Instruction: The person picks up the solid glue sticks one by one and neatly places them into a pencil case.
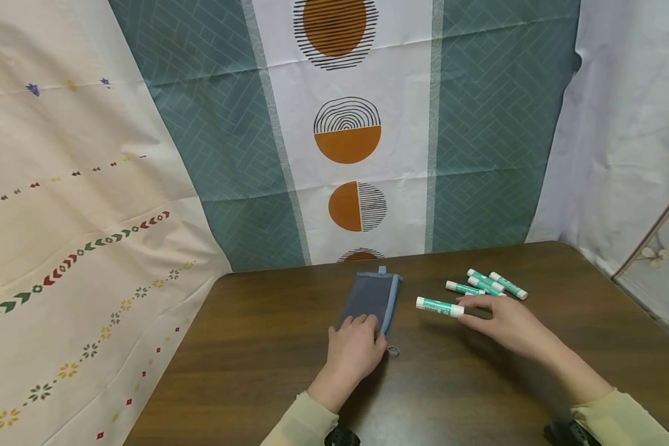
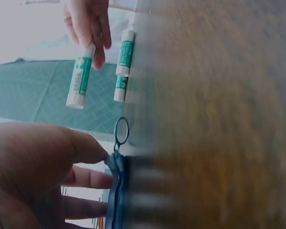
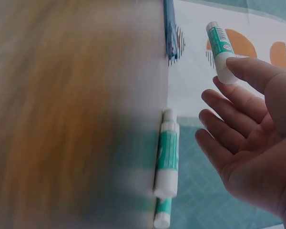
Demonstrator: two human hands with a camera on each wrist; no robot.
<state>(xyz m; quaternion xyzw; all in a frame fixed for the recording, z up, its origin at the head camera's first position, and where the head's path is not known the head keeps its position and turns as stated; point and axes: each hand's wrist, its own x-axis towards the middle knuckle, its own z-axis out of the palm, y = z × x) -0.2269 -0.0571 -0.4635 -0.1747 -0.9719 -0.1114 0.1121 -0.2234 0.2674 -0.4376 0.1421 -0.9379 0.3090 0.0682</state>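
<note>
A blue-grey zip pouch (image 1: pixel 370 296) lies flat on the table. My left hand (image 1: pixel 354 347) rests on its near end, fingertips touching the fabric and the thumb by the zipper edge (image 2: pixel 115 191). A metal ring (image 2: pixel 121 130) on the zipper sticks out beside the thumb. Above the table, to the right of the pouch, my right hand (image 1: pixel 507 323) pinches a green-and-white glue stick (image 1: pixel 439 307) by one end between thumb and index finger. The glue stick (image 3: pixel 220 45) points left toward the pouch, and the other fingers (image 3: pixel 231 121) are spread apart.
Several more glue sticks (image 1: pixel 486 282) lie in a loose group behind my right hand. The brown wooden table (image 1: pixel 256 347) reaches back to a patterned curtain (image 1: pixel 490 124). Pale cloths (image 1: pixel 89 248) hang at the left and right sides.
</note>
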